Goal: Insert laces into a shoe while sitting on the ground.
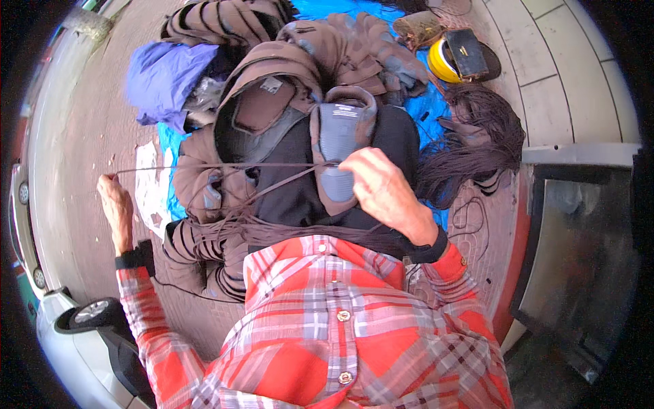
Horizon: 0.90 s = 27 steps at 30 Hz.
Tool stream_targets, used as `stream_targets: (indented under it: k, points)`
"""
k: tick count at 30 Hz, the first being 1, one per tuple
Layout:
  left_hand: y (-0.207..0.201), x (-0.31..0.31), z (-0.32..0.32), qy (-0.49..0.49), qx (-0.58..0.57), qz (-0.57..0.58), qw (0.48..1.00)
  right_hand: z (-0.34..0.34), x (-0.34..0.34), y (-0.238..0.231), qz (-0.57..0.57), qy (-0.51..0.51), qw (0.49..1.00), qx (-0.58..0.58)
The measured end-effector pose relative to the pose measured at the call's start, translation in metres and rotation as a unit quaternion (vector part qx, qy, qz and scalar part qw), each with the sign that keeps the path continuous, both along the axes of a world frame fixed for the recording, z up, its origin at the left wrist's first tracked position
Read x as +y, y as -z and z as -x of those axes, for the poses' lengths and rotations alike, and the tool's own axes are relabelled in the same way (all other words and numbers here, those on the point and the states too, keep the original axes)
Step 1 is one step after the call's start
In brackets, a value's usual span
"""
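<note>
A shoe upper [340, 123], brown at the edges with a ribbed grey middle, lies on my black-clad lap. Out to the left, my left hand [117, 204] is closed in a pinch on a thin brown shoelace [225, 165]. The lace runs nearly straight from there to the shoe upper, where my right hand [381, 185] has its fingers closed at the lace. Part of the upper is hidden beneath my right hand. A second stretch of lace slants down from the upper to the loose brown laces [306, 232] across my lap.
Stacked brown shoe parts [269, 102] fill the ground ahead, on a blue sheet [426, 119]. A purple cloth [167, 82] sits left of them. To the right are a bundle of dark laces [470, 136], a yellow round container [443, 63] and a dark metal-framed panel [572, 245]. Parked cars stand left.
</note>
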<state>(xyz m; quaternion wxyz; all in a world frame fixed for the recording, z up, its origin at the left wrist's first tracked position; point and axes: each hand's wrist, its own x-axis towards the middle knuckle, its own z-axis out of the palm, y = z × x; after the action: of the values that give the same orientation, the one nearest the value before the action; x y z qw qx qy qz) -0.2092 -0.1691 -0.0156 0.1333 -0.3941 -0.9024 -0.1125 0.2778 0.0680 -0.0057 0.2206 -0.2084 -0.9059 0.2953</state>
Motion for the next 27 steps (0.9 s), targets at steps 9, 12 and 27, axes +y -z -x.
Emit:
stream_targets:
  k: [9,12,27]
  points:
    - [-0.037,0.106,-0.083,-0.159,-0.645,-0.530,0.527,0.098,-0.056,0.026,-0.180,-0.096,0.957,-0.204]
    - [0.013,0.048,0.012,-0.016,-0.784,-0.540,0.306,0.104,-0.071,0.006,0.014,-0.277,0.932,-0.234]
    - [0.001,0.057,-0.017,-0.008,-0.640,-0.361,0.678,-0.001,0.052,-0.009,0.143,0.277,0.950,0.018]
